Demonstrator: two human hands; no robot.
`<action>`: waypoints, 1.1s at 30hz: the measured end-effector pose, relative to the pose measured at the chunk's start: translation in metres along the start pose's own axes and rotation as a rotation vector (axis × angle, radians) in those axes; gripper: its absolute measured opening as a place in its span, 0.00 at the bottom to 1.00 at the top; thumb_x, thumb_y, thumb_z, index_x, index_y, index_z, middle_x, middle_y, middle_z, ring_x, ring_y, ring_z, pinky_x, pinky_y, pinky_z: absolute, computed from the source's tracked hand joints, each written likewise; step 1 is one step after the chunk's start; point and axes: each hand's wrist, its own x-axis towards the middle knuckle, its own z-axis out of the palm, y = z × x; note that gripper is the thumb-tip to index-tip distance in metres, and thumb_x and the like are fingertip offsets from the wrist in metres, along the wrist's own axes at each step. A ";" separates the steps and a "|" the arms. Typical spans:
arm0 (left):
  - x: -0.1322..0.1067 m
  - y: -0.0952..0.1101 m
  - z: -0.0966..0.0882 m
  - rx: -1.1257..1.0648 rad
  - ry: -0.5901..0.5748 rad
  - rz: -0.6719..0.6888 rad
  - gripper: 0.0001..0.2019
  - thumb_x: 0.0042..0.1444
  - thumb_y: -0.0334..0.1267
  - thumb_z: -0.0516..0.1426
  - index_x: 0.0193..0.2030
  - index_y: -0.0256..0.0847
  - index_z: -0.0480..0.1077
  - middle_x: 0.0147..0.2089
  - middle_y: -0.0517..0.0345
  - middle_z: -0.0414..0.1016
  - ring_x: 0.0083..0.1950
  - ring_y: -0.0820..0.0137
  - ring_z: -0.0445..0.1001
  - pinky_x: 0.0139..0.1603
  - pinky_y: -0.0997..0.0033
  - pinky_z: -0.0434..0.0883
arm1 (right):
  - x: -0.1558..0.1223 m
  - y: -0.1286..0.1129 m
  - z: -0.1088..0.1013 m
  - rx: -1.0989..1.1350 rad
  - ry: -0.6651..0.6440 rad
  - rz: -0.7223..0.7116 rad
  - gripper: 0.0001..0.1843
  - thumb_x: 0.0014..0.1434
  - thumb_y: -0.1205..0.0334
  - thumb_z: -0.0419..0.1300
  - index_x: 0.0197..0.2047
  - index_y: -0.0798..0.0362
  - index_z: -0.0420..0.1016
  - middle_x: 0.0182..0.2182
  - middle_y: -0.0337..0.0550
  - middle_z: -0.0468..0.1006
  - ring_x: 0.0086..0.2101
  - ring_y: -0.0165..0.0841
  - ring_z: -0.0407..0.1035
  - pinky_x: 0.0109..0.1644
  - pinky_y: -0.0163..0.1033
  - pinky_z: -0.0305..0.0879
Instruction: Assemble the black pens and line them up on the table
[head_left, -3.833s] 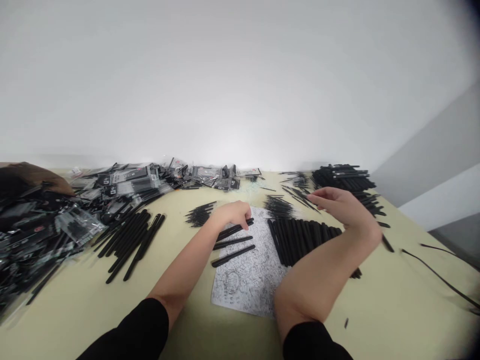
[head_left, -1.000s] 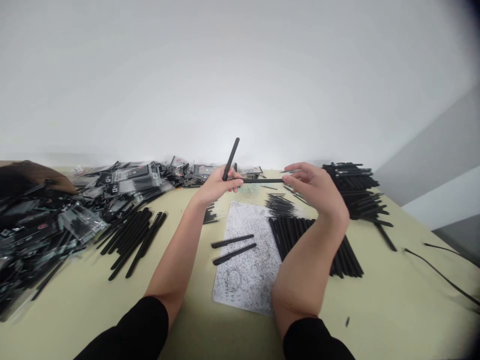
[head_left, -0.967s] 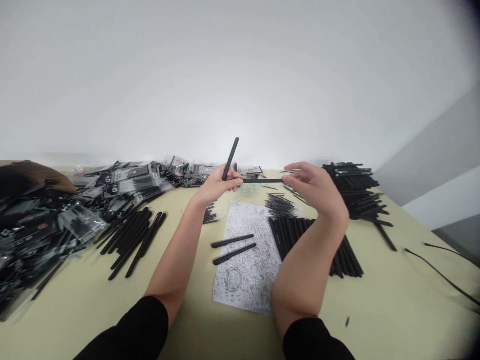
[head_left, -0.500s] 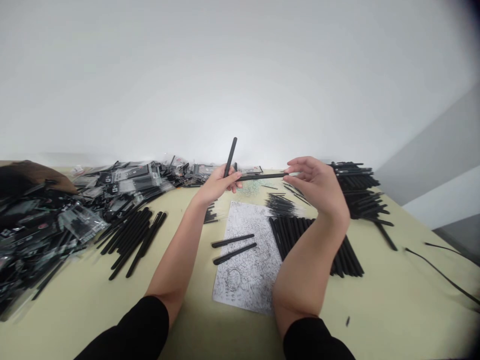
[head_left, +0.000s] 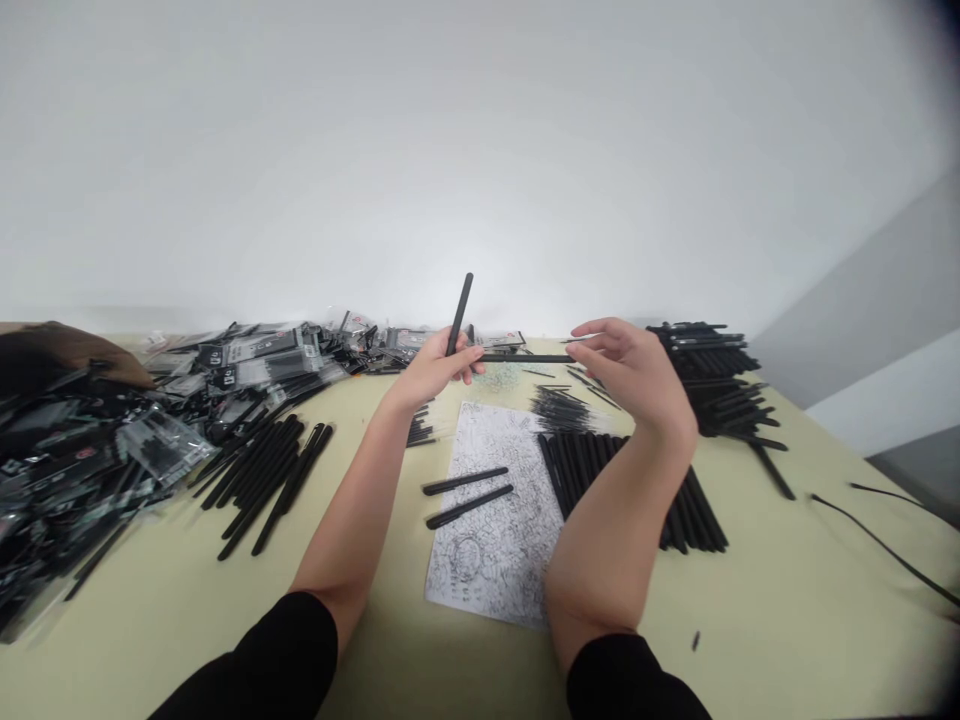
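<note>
As left [head_left: 433, 370] grips rods [head_left: 459, 315] — right [head_left: 630, 372] hovers.

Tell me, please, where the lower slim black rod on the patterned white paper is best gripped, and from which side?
Best pinch the lower black rod just left of its middle, from above and the near side: it lies flat on the patterned white paper, and the upper black rod converges toward its right end, leaving fingers more room on the left.

From here I count two hands [head_left: 532, 368], two raised black rods [head_left: 459, 315], and two more black rods [head_left: 465, 482] lying on one printed sheet [head_left: 487, 565].
</note>
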 end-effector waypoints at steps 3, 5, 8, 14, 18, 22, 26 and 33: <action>0.000 -0.001 -0.001 0.014 0.004 0.011 0.17 0.56 0.40 0.61 0.32 0.43 0.52 0.26 0.64 0.71 0.27 0.78 0.73 0.25 0.78 0.63 | 0.000 0.001 -0.001 -0.023 -0.018 0.008 0.18 0.54 0.47 0.65 0.42 0.50 0.76 0.34 0.46 0.80 0.28 0.33 0.69 0.32 0.40 0.66; -0.001 0.000 -0.002 0.023 0.003 0.021 0.17 0.55 0.40 0.61 0.31 0.43 0.53 0.25 0.65 0.70 0.28 0.78 0.74 0.25 0.78 0.63 | 0.000 0.002 0.000 -0.041 -0.069 0.041 0.18 0.55 0.46 0.63 0.42 0.50 0.77 0.34 0.46 0.80 0.29 0.33 0.70 0.33 0.40 0.66; -0.001 0.000 -0.002 0.033 0.001 0.019 0.18 0.55 0.40 0.62 0.31 0.43 0.53 0.26 0.65 0.70 0.30 0.76 0.75 0.26 0.79 0.64 | 0.001 0.002 0.000 -0.051 -0.148 0.076 0.18 0.57 0.45 0.61 0.42 0.51 0.77 0.31 0.45 0.80 0.27 0.32 0.69 0.32 0.40 0.66; 0.001 0.000 0.001 0.023 0.004 -0.011 0.16 0.60 0.41 0.58 0.30 0.43 0.52 0.22 0.64 0.71 0.23 0.79 0.71 0.25 0.78 0.65 | 0.000 0.001 0.000 -0.006 -0.118 -0.010 0.17 0.53 0.50 0.65 0.43 0.50 0.77 0.34 0.44 0.79 0.27 0.32 0.68 0.32 0.40 0.65; 0.000 0.003 0.002 0.016 0.031 -0.039 0.16 0.62 0.40 0.57 0.31 0.43 0.52 0.19 0.67 0.69 0.20 0.78 0.70 0.24 0.78 0.66 | -0.001 -0.001 0.000 -0.013 -0.114 -0.026 0.18 0.51 0.52 0.67 0.44 0.49 0.76 0.39 0.45 0.78 0.28 0.31 0.69 0.33 0.40 0.65; -0.002 0.006 0.001 0.009 0.027 -0.027 0.16 0.61 0.39 0.58 0.30 0.43 0.52 0.19 0.67 0.68 0.21 0.78 0.71 0.24 0.79 0.66 | 0.001 0.000 0.002 -0.061 -0.172 0.029 0.19 0.55 0.47 0.63 0.46 0.49 0.76 0.41 0.47 0.79 0.31 0.33 0.71 0.36 0.42 0.67; -0.002 0.006 0.001 0.006 0.022 -0.016 0.17 0.60 0.39 0.59 0.30 0.43 0.52 0.19 0.69 0.65 0.20 0.79 0.70 0.23 0.79 0.65 | 0.005 0.004 0.006 -0.115 -0.330 0.078 0.17 0.60 0.44 0.57 0.37 0.50 0.76 0.35 0.45 0.80 0.29 0.32 0.70 0.36 0.41 0.66; 0.000 0.003 0.000 -0.009 0.031 0.000 0.18 0.60 0.38 0.60 0.29 0.42 0.52 0.20 0.72 0.57 0.19 0.81 0.69 0.22 0.80 0.61 | 0.008 0.008 0.010 -0.044 -0.372 0.009 0.13 0.55 0.48 0.61 0.33 0.49 0.76 0.30 0.40 0.78 0.29 0.32 0.68 0.34 0.39 0.63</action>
